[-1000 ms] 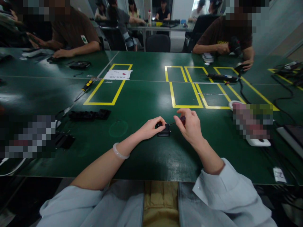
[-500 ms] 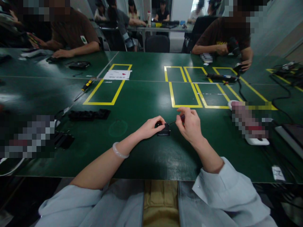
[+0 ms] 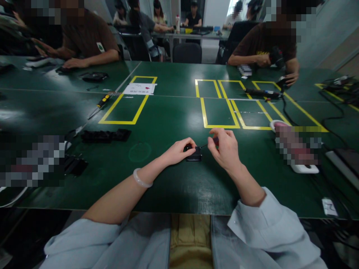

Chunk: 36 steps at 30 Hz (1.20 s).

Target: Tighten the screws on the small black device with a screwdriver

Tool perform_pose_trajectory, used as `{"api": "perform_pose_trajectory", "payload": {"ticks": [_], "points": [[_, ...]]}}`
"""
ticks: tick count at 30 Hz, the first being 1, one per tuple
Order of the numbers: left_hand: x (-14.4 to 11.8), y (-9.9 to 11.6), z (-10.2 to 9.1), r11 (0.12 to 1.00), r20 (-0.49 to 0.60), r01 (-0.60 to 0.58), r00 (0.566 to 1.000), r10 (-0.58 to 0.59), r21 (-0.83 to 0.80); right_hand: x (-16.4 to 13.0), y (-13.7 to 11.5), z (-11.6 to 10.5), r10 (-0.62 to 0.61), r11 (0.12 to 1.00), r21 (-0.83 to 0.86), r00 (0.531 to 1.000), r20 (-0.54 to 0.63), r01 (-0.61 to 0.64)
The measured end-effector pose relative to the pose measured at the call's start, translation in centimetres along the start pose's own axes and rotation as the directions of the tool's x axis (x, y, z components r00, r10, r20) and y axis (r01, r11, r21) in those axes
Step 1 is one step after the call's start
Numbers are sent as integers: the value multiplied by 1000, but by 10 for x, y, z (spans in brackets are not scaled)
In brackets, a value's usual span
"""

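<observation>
On the green table in front of me lies a small black block-shaped part [image 3: 194, 157]. My left hand [image 3: 181, 150] is closed on it from the left, thumb and fingers gripping its top and side. My right hand [image 3: 225, 147] is closed around the dark handle of a screwdriver [image 3: 205, 145]. Its thin shaft points left, and the tip is at the right side of the black part. Whether the tip sits in a screw is too small to tell. Most of the handle is hidden by my fingers.
A yellow-black screwdriver [image 3: 103, 101] and a black strip-like object [image 3: 106, 135] lie to the left. Yellow tape frames [image 3: 220, 126] mark the table. A corded black electric tool [image 3: 263, 92] lies at the right, beyond a white-edged object [image 3: 305, 169]. Co-workers sit across the table.
Hands, black part and screwdriver stay almost in the same place. The camera view has shifted very slightly.
</observation>
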<state>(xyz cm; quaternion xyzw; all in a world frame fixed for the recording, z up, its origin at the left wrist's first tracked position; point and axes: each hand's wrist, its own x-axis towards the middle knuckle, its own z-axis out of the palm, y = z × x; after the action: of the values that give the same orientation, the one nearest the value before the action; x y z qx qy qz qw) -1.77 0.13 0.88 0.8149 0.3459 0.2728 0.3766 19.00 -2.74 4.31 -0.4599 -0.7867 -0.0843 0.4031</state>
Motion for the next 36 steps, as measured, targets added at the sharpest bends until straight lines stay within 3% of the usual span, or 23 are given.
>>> {"api": "perform_pose_trajectory", "payload": {"ticks": [28,36], "points": [[0,-1,0,1000,0,1,1000,-1,0,-1,-1,1,41,999,12,999,-32,-41],[0,-2,0,1000,0,-2,1000,2,1,0,-1,0,35,999,-23,999,4,-35]]}}
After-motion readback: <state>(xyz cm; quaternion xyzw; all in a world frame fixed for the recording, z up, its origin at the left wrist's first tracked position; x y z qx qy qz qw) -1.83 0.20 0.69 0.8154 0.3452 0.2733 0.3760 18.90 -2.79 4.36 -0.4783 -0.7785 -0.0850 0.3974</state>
